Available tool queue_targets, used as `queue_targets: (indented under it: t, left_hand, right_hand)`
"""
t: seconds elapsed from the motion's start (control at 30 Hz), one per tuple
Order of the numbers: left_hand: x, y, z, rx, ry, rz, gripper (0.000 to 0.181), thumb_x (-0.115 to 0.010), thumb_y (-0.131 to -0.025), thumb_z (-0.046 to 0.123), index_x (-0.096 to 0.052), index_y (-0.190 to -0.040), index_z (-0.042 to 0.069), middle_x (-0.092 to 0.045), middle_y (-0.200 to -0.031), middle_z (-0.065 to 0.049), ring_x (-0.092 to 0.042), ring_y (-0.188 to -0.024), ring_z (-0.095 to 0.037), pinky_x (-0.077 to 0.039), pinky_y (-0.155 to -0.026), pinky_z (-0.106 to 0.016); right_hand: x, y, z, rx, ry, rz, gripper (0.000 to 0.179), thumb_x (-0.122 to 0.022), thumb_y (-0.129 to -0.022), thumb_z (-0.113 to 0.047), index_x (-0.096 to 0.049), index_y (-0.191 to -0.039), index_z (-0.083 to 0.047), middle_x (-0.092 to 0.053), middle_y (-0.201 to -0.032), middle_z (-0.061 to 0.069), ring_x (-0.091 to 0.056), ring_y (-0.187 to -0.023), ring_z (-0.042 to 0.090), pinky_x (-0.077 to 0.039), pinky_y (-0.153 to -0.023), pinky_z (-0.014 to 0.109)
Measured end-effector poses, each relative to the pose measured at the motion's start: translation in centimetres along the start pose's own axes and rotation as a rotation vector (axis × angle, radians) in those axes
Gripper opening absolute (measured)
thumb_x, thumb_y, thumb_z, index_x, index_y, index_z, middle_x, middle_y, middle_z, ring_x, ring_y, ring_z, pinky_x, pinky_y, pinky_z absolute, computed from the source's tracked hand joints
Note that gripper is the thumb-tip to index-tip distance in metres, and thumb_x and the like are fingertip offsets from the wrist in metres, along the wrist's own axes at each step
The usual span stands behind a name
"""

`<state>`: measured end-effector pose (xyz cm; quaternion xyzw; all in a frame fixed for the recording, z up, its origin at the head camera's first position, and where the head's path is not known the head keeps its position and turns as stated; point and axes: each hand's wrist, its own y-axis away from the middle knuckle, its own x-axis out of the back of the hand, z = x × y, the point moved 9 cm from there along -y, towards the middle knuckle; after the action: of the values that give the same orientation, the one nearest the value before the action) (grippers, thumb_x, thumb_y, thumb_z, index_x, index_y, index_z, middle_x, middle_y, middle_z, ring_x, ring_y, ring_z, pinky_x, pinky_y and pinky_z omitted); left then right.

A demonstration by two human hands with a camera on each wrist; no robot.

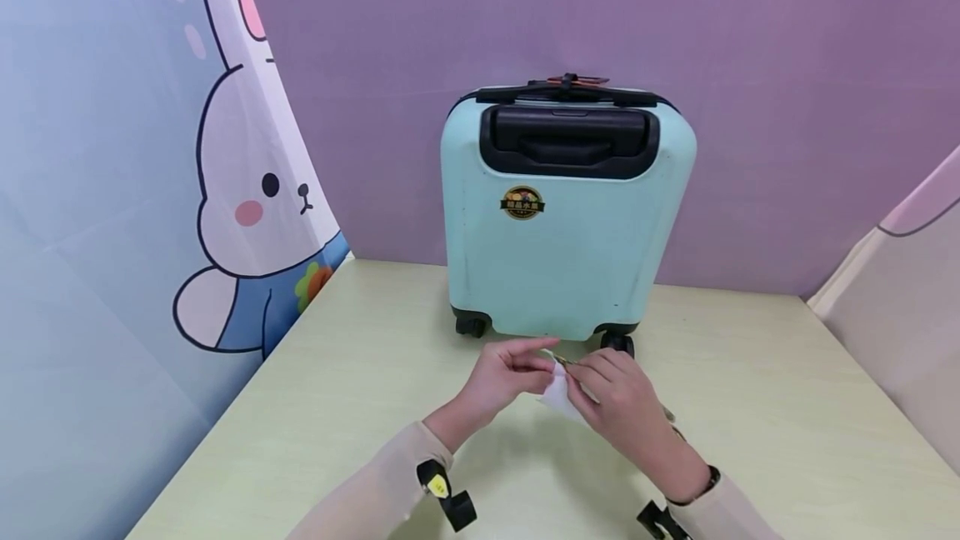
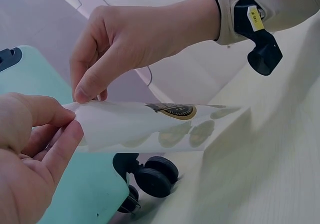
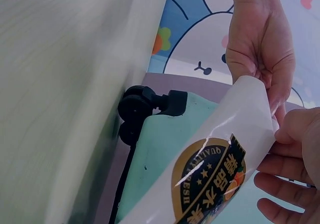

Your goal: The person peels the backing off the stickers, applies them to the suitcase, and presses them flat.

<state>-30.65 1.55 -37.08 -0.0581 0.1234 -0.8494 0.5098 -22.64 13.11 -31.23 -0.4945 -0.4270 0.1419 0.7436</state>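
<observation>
White sheet (image 2: 117, 126): I'm watching left hand (image 1: 508, 375) and right hand (image 1: 621, 398), fingers pinching it, suitcase (image 1: 558, 265) standing near the worktop's (image 1: 757, 390) rear edge.

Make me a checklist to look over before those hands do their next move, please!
1. Left hand pinching the sticker sheet: ok.
2. Right hand pinching it too: ok.
3. Sticker sheet flat: not ok, it curves.
4. Printed badge showing on the sheet: ok.
5. Suitcase standing upright: ok.
6. Sticker peeled loose: cannot tell; fingers cover that edge.
</observation>
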Motion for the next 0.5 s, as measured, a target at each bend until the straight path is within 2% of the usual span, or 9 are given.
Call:
queue_targets:
  t: [0.27, 0.5]
  left_hand:
    - [0.06, 0.00, -0.21, 0.015, -0.017, 0.011, 0.048, -0.065, -0.089, -0.012, -0.058, -0.136, -0.003, -0.070, -0.107, -0.025, -0.070, -0.093, -0.012, -0.060, -0.078, -0.031]
    - [0.20, -0.06, -0.46, 0.031, -0.008, 0.026, 0.049, -0.066, -0.088, -0.012, -0.059, -0.135, 0.000, -0.072, -0.105, -0.022, -0.069, -0.092, -0.011, -0.059, -0.078, -0.031]
  right_hand:
    - [0.14, -0.13, 0.01, 0.004, -0.002, 0.010, 0.044, -0.042, -0.103, -0.018, -0.072, -0.074, -0.001, -0.068, -0.072, 0.005, -0.060, -0.067, 0.021, -0.050, -0.058, 0.035]
    - [0.12, -0.02, 0.20, 0.038, 0.006, 0.054, 0.042, -0.043, -0.102, -0.018, -0.071, -0.074, -0.002, -0.068, -0.070, 0.005, -0.060, -0.064, 0.019, -0.050, -0.056, 0.034]
